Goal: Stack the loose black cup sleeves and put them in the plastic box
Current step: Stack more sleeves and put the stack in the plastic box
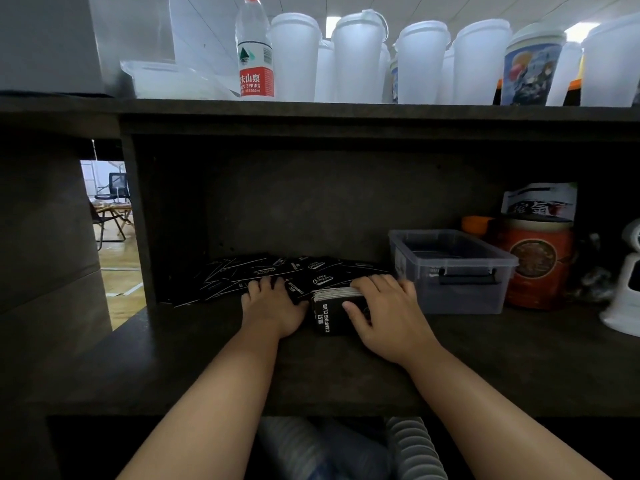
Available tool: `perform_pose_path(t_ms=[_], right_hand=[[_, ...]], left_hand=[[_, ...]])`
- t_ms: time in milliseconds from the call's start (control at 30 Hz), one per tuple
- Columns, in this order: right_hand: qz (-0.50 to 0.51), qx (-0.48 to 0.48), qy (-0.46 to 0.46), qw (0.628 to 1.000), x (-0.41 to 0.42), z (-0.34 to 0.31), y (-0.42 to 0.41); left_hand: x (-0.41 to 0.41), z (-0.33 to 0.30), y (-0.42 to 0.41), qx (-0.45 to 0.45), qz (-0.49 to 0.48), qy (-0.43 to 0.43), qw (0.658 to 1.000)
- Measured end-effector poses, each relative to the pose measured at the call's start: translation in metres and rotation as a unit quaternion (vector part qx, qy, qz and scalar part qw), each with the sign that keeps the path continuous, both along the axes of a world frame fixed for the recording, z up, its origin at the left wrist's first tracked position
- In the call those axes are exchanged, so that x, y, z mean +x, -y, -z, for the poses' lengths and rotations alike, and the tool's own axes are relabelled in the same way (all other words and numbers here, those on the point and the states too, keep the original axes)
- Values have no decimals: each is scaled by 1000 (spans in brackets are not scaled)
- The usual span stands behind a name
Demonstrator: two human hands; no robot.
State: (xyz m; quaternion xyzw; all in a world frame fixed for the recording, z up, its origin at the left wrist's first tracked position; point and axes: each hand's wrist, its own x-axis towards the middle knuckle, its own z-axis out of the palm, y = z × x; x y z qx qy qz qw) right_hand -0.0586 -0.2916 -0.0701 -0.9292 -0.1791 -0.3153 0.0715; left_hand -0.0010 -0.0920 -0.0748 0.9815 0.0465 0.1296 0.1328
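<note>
Black card, a gathered stack of sleeves [329, 308] stands on edge on the counter [207, 368], the right hand [384, 306] curled over it in a firm grip. The left hand [272, 303] lies flat on the loose sleeves [263, 271] behind. Best to square the edges before lifting toward the plastic box [450, 268] just right.

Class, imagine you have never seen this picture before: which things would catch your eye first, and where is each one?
Two bare arms reach into a dark shelf. The right hand grips a stack of black cup sleeves; the left hand rests on the loose sleeves spread behind. A clear plastic box sits just right of the hands, and a row of white lidded cups lines the shelf above.
</note>
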Motion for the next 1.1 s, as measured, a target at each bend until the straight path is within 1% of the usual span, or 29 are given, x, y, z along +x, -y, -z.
perform_pose_path(t_ms=[67, 167, 333, 400, 433, 500, 600, 667, 733, 800, 833, 900, 1000, 1100], right_hand=[[-1, 3, -1, 1000, 1, 0, -1], [3, 3, -5, 1000, 3, -1, -3], [1, 5, -7, 1000, 2, -1, -3], [3, 5, -8, 1000, 2, -2, -3], [4, 6, -6, 1000, 2, -2, -3], [3, 10, -3, 1000, 2, -1, -4], [-2, 16, -4, 1000, 3, 1, -3], [-4, 24, -2, 1000, 3, 1, -3], [-6, 44, -3, 999, 3, 1, -2], [-3, 55, -2, 998, 1, 0, -2], [2, 47, -1, 999, 1, 0, -3], [15, 13, -2, 1000, 3, 2, -3], [26, -3, -12, 1000, 7, 3, -4], [24, -1, 4, 1000, 7, 3, -4]], left_hand=[[-1, 0, 0, -2, 7, -12, 1000], [-1, -1, 0, -19, 0, 5, 1000], [2, 2, -3, -21, -18, 28, 999], [3, 1, -4, -44, -16, 56, 997], [4, 0, -5, -67, -10, 84, 994], [4, -1, -8, -143, 18, 167, 975], [-1, -6, -13, -256, 70, 270, 926], [-5, -9, -13, -312, 90, 300, 897], [-8, -10, -12, -348, 129, 292, 881], [-10, -9, -8, -338, 183, 244, 890], [-11, -8, -6, -321, 203, 219, 899], [-13, -7, -4, -277, 218, 199, 914], [-17, -8, -3, -259, 208, 188, 924], [-15, -9, -5, -239, 150, 207, 937]])
